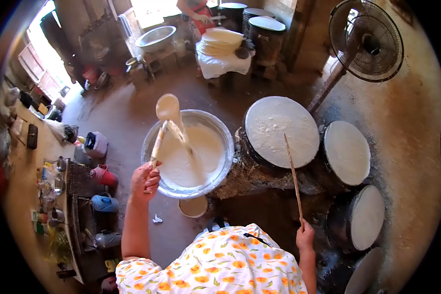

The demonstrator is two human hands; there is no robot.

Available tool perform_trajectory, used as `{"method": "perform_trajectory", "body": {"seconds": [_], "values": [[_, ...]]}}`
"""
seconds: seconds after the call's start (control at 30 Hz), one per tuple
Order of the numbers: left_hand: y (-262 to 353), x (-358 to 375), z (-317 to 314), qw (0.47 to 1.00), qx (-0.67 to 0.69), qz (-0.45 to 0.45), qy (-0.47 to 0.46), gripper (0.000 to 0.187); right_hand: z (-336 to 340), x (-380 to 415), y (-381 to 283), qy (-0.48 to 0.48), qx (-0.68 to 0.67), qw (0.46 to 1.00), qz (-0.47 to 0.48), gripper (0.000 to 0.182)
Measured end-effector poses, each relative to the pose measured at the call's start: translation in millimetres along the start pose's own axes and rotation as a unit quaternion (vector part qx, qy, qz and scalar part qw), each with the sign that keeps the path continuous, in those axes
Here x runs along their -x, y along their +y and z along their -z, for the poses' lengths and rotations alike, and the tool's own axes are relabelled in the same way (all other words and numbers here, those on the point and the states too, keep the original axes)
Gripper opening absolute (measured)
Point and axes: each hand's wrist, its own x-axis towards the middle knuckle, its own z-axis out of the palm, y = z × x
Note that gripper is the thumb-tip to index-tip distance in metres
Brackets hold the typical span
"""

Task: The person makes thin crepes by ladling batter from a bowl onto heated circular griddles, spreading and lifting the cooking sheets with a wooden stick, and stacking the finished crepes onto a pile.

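Note:
My left hand is closed around the handle of a ladle, raised over a wide metal basin. From the ladle a stream of pale batter falls into the white batter in the basin. At the right, my right hand grips the lower end of a thin wooden stick. The stick's tip overlaps a round griddle coated with a bubbly white layer.
Other round white-topped griddles curve along the right, below a standing fan. A small bucket stands by the basin. Another person is behind a stack of flat rounds. A blue watering can sits left.

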Motion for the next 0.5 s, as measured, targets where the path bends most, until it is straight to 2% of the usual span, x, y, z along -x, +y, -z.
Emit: {"method": "perform_trajectory", "body": {"seconds": [0.07,0.1,0.17,0.23,0.37,0.43,0.5], "values": [[25,33,-43,0.99,-0.121,-0.068,0.025,0.027,-1,-8,0,-0.004,-0.01,1.0,0.018,0.031],[35,47,-62,0.989,-0.123,-0.079,0.028,0.027,-2,-13,1,-0.004,-0.011,0.999,0.03,0.031],[44,68,-90,0.957,-0.243,-0.143,0.064,0.03,-6,-24,3,-0.01,-0.008,0.999,0.041,0.032],[38,74,-96,0.948,-0.264,-0.158,0.084,0.027,-9,-30,4,-0.016,-0.027,0.997,0.064,0.031],[-4,56,-53,0.963,-0.217,-0.084,0.134,0.015,-11,-39,-5,-0.031,-0.026,0.996,0.076,0.031],[-21,45,-20,0.982,-0.073,0.044,0.17,0.012,-15,-42,-2,-0.045,-0.041,0.994,0.095,0.031],[-31,46,-3,0.977,-0.04,0.08,0.195,0.01,-15,-43,-5,-0.056,-0.046,0.994,0.08,0.03]]}}
